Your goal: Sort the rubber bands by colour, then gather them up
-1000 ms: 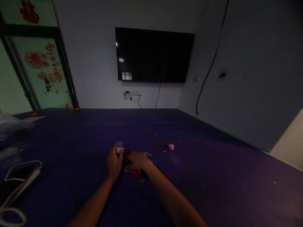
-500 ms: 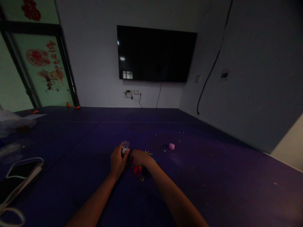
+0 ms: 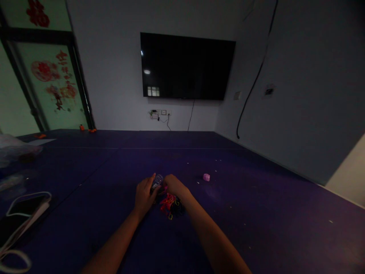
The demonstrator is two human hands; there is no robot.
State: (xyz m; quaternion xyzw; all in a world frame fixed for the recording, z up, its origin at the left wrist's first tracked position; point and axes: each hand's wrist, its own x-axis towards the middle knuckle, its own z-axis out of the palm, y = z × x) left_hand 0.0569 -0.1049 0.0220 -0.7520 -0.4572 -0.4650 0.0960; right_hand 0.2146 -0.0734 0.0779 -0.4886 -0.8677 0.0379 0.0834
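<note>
My left hand [image 3: 145, 193] is closed around a small clear plastic container [image 3: 157, 181], which leans to the right with its label partly showing. Close beside it, my right hand [image 3: 174, 185] has its fingers bent at the container's right side. Something pink shows at those fingertips and looks like a hair tie [image 3: 164, 189]; the fingers cover most of it. Below both hands lies a loose pile of hair ties [image 3: 170, 204], red, black and yellow, on the purple floor mat [image 3: 137, 243].
A small pink object [image 3: 206, 177] sits on the mat to the right, among white specks. At the left are a phone [image 3: 27, 205] with a pale strap and clear plastic bags [image 3: 17, 150]. A television [image 3: 186, 66] hangs on the far wall.
The container has tilted to the right and come closer to my right hand. My right hand has moved slightly up and right, uncovering more of the pile.
</note>
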